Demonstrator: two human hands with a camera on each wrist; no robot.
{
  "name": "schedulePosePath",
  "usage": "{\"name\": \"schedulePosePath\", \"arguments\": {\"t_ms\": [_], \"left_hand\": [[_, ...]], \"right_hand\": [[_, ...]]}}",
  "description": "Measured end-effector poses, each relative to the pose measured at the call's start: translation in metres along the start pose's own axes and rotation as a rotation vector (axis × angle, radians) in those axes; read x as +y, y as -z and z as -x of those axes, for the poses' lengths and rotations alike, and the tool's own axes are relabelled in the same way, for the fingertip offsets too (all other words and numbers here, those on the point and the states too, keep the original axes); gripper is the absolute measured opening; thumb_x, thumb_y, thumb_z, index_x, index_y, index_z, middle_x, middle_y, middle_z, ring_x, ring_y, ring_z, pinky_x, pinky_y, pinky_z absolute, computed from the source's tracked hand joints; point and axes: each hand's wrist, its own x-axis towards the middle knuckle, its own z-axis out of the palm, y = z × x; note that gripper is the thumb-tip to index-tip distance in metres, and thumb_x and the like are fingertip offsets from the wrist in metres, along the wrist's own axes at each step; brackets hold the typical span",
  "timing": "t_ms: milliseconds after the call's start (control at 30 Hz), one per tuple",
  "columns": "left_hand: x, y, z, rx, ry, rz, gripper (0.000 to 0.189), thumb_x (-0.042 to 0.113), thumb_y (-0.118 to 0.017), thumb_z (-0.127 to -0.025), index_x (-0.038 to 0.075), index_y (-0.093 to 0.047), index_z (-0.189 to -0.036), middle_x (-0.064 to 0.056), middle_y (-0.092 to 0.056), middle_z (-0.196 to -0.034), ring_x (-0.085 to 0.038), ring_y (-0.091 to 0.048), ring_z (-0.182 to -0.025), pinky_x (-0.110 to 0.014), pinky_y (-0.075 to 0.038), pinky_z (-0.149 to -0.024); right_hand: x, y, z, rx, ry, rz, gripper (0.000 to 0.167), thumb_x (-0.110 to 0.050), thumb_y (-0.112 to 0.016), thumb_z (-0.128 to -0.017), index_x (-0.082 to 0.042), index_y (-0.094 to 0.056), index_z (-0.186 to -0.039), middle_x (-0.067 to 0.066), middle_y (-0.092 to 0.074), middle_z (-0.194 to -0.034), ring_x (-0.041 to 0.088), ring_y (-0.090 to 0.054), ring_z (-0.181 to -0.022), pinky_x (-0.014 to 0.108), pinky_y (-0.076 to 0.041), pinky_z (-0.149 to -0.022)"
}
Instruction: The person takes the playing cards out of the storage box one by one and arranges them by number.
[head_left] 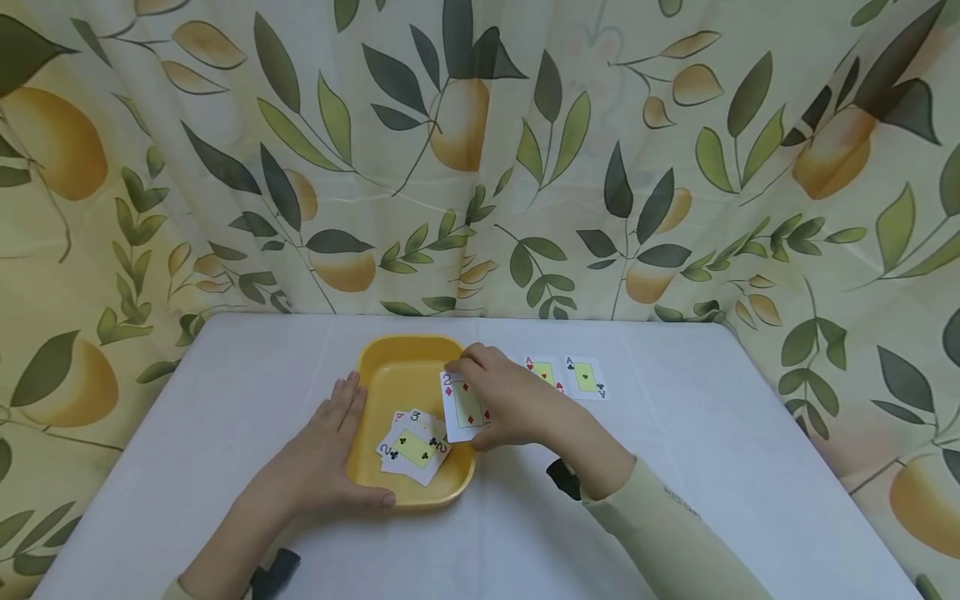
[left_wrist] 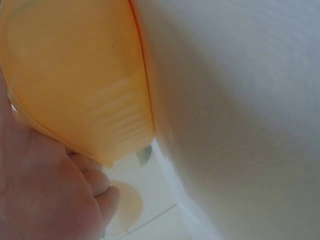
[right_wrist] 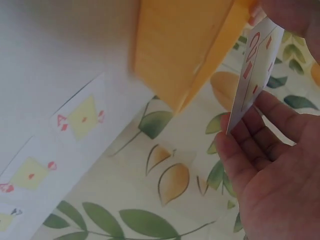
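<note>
My right hand [head_left: 517,400] pinches a two of diamonds [head_left: 467,408] by its edges, thumb at the near end and fingers at the far end. The card is tilted over the right rim of a yellow tray [head_left: 386,352]. In the right wrist view, this card [right_wrist: 252,75] stands nearly edge-on between the fingers. My left hand [head_left: 322,458] lies against the tray's left side with straight fingers, its thumb along the front rim. Inside the tray is a loose pile of cards, a two of clubs [head_left: 412,450] on top and others partly covered beneath.
Right of the tray, an ace of clubs [head_left: 585,377] and a red ace [head_left: 547,369] lie face up in a row. An ace of diamonds [right_wrist: 82,117] nearest the tray shows in the right wrist view. A fruit-patterned curtain [head_left: 480,208] hangs behind the white-covered table [head_left: 675,433].
</note>
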Motion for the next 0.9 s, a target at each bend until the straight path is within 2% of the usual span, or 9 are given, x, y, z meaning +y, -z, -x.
{"name": "schedulePosePath", "arguments": {"t_ms": [333,633,900], "left_hand": [[0.001,0.003,-0.002,-0.006,0.017,0.011,0.149,0.089,-0.069,-0.055,0.001,-0.009,-0.159,-0.012,0.004,-0.168,-0.033,-0.001,-0.155,-0.050,-0.017,-0.124],[0.000,0.002,-0.003,-0.001,0.015,0.015,0.149,0.089,-0.069,-0.054,0.001,-0.010,-0.159,-0.012,0.003,-0.168,-0.034,-0.002,-0.155,-0.051,-0.017,-0.124],[0.000,0.000,-0.001,0.006,0.009,0.007,0.150,0.090,-0.068,-0.054,0.001,-0.011,-0.159,-0.013,0.003,-0.168,-0.034,-0.002,-0.155,-0.051,-0.017,-0.124]], "right_hand": [[0.018,-0.005,0.019,0.026,-0.074,0.015,0.092,-0.030,-0.094,-0.061,-0.015,-0.053,-0.141,-0.002,-0.049,-0.131,0.012,-0.047,-0.108,0.023,-0.050,-0.091],[0.030,-0.016,0.032,0.011,-0.144,0.046,0.093,-0.034,-0.096,-0.060,-0.017,-0.053,-0.141,0.000,-0.050,-0.131,0.014,-0.047,-0.110,0.029,-0.050,-0.099],[0.040,-0.026,0.037,-0.008,-0.161,0.044,0.091,-0.036,-0.095,-0.062,-0.015,-0.054,-0.141,-0.001,-0.051,-0.128,0.012,-0.048,-0.106,0.028,-0.050,-0.098]]}}
